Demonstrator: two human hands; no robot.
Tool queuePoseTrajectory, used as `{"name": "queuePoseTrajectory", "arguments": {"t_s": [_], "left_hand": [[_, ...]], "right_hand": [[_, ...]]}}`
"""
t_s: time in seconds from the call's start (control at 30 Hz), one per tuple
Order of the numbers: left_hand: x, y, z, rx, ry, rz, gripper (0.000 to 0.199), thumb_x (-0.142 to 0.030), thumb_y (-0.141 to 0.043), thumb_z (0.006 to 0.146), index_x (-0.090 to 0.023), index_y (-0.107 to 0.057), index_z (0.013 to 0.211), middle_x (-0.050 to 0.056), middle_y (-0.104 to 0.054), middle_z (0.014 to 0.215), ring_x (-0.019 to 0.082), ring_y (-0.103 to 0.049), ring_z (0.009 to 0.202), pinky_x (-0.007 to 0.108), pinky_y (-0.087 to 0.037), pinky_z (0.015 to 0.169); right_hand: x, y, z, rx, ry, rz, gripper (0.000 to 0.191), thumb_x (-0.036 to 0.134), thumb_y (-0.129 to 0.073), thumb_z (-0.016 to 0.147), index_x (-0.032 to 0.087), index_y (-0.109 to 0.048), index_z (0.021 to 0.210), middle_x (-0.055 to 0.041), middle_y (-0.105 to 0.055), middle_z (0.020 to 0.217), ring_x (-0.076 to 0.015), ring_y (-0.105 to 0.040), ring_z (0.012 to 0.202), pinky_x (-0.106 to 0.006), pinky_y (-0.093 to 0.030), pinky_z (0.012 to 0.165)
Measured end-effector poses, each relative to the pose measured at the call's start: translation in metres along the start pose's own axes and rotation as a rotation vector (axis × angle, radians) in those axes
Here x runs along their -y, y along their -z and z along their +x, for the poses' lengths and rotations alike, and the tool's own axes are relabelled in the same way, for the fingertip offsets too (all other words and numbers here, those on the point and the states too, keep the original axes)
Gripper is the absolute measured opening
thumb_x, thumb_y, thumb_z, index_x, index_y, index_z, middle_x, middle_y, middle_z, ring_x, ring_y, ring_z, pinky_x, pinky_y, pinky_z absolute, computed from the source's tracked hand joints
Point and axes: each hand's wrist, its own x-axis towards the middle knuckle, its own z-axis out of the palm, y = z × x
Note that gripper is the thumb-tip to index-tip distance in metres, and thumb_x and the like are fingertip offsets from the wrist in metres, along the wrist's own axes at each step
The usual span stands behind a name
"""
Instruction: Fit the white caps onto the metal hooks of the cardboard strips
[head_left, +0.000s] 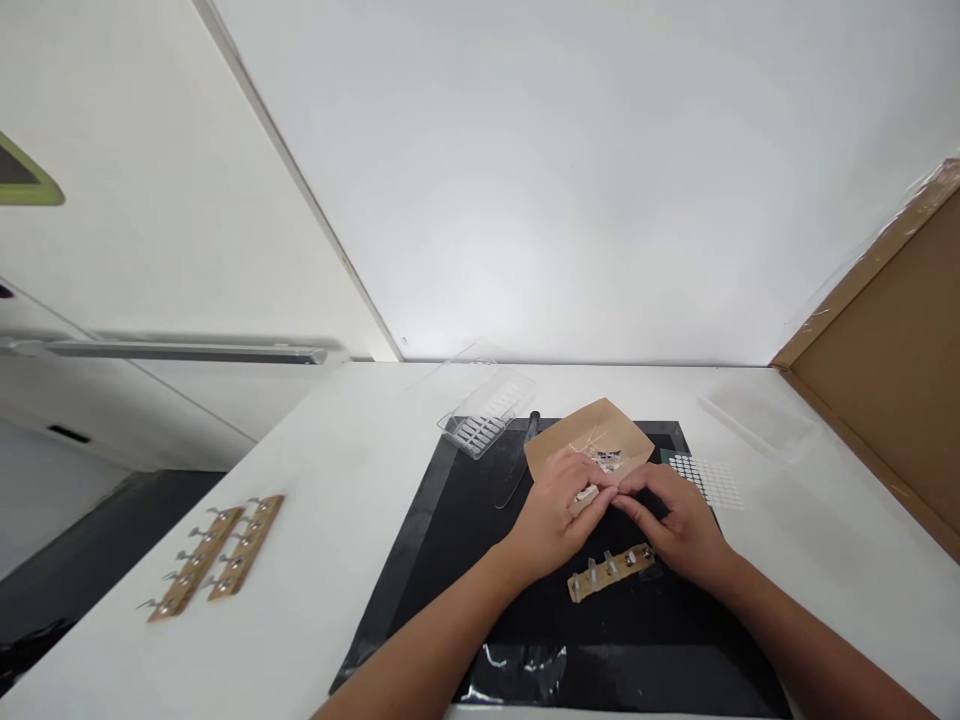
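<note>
My left hand (pixel 562 507) and my right hand (pixel 679 520) meet at the fingertips over the near edge of a brown paper tray (pixel 551 442). Both hands are closed in a pinch. What lies between the fingertips is too small to make out. A pale piece (pixel 584 497) shows in the gap between my left thumb and fingers; whether it is gripped I cannot tell. Thin sticks and small shiny pieces (pixel 607 460) lie in the tray. Just below my hands, a tan strip (pixel 611 572) with several upright metal clips rests on the black mat (pixel 465 560).
Two similar strips (pixel 196 565) with clips lie at left on the white table (pixel 337 480). A clear compartment case (pixel 480 425) and a dark-handled thin tool (pixel 531 428) are behind my left hand. At right are a sheet of white dots (pixel 709 480) and a clear lid (pixel 761 420).
</note>
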Motion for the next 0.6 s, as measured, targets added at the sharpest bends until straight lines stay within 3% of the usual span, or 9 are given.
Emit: {"name": "queuePoseTrajectory", "arguments": {"t_s": [0.2,0.3,0.37,0.43,0.5,0.53,0.6], "left_hand": [[0.001,0.0,0.001,-0.005,-0.058,0.04,0.01,-0.024,-0.062,0.106,-0.02,-0.072,0.107,0.006,-0.074,0.095,0.021,-0.067,0.094,0.037,-0.056,0.088],[0.002,0.005,0.002,-0.021,-0.023,0.191,0.013,-0.027,-0.061,0.107,-0.02,-0.071,0.102,0.006,-0.074,0.096,0.021,-0.067,0.094,0.036,-0.056,0.087],[0.004,0.014,0.004,-0.086,0.081,0.375,0.02,-0.03,-0.059,0.107,-0.019,-0.068,0.093,0.006,-0.072,0.091,0.02,-0.067,0.088,0.034,-0.054,0.08],[0.009,0.025,0.005,-0.218,0.247,0.577,0.031,-0.033,-0.055,0.107,-0.02,-0.061,0.08,0.003,-0.065,0.077,0.018,-0.061,0.072,0.029,-0.047,0.064],[0.016,0.036,0.006,-0.248,0.404,0.795,0.031,-0.036,-0.053,0.107,-0.02,-0.062,0.083,0.007,-0.067,0.083,0.022,-0.064,0.081,0.03,-0.046,0.062],[0.02,0.041,0.007,-0.199,0.49,0.868,0.027,-0.035,-0.052,0.107,-0.02,-0.065,0.09,0.01,-0.07,0.092,0.026,-0.066,0.092,0.032,-0.049,0.067],[0.026,0.049,0.006,0.021,0.718,0.953,0.026,-0.03,-0.047,0.106,-0.016,-0.068,0.102,0.018,-0.069,0.11,0.033,-0.065,0.11,0.038,-0.055,0.08]], "right_hand": [[0.003,-0.003,0.001,-0.001,-0.112,0.108,0.012,0.031,-0.063,0.106,0.026,-0.071,0.1,-0.0033,-0.075,0.093,-0.0214,-0.07,0.081,-0.034,-0.056,0.072],[0.003,-0.001,0.003,-0.035,-0.105,0.098,0.012,0.031,-0.061,0.107,0.026,-0.071,0.102,-0.0046,-0.074,0.096,-0.0221,-0.069,0.082,-0.035,-0.057,0.072],[0.001,0.002,0.004,-0.073,-0.102,0.062,0.012,0.032,-0.06,0.107,0.026,-0.07,0.103,-0.0059,-0.074,0.098,-0.0236,-0.07,0.085,-0.037,-0.058,0.073],[0.0,0.004,0.004,-0.1,-0.1,0.025,0.011,0.032,-0.059,0.107,0.026,-0.068,0.104,-0.0069,-0.074,0.1,-0.025,-0.07,0.089,-0.039,-0.059,0.077],[-0.002,0.006,0.004,-0.103,-0.093,-0.001,0.009,0.03,-0.06,0.107,0.026,-0.068,0.105,-0.0073,-0.074,0.102,-0.0259,-0.07,0.093,-0.041,-0.059,0.08],[-0.003,0.006,0.004,-0.103,-0.084,-0.008,0.008,0.029,-0.06,0.107,0.027,-0.067,0.105,-0.0072,-0.074,0.102,-0.0261,-0.071,0.095,-0.041,-0.059,0.081],[-0.005,0.006,0.002,-0.102,-0.067,-0.02,0.007,0.029,-0.06,0.106,0.027,-0.067,0.104,-0.007,-0.074,0.103,-0.0262,-0.071,0.096,-0.041,-0.059,0.081]]}}
